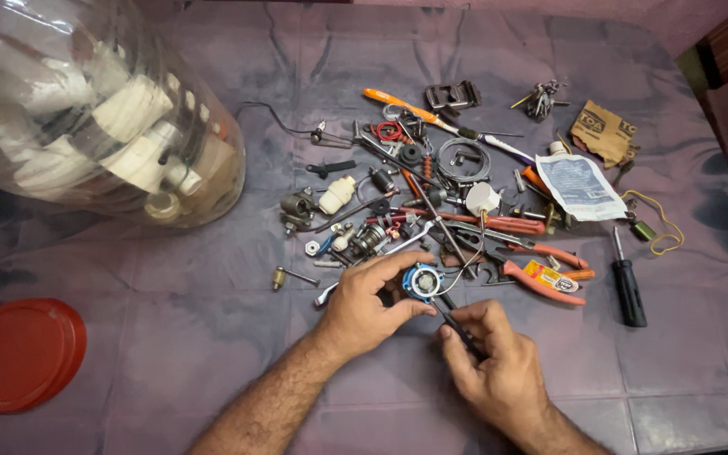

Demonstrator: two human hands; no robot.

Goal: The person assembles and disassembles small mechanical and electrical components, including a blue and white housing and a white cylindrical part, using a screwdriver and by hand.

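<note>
Head-camera footage is taken from above a table covered with a purple-grey mottled cloth [212, 253]. A small round blue-rimmed metal part [423, 282] is gripped by the left hand [364, 307], with the thumb and fingertips closed around its edge; the part is held just above the cloth at the near edge of a scattered heap of hardware. A slim black-handled tool [457, 324] is grasped in the right hand [495, 366], whose fingers are curled around the handle, and the tool's tip is pointed up at the underside of the blue part; whether they touch cannot be told.

Behind the hands, a pair of red-handled pliers [541, 282] is seen just right of the blue part, and a black-handled screwdriver [628, 291] lies further right, apart from the heap. A white printed plastic pouch [580, 185] is laid near the heap's far right side, with a torn brown cardboard piece [604, 131] beyond it. An orange-handled tool [402, 107] lies at the far side of the heap. A large clear plastic jar [86, 109], tipped on its side and filled with white fittings, is seen at the far left. A round red plastic lid [18, 354] is lying flat on the cloth at the near left, well apart from the jar.
</note>
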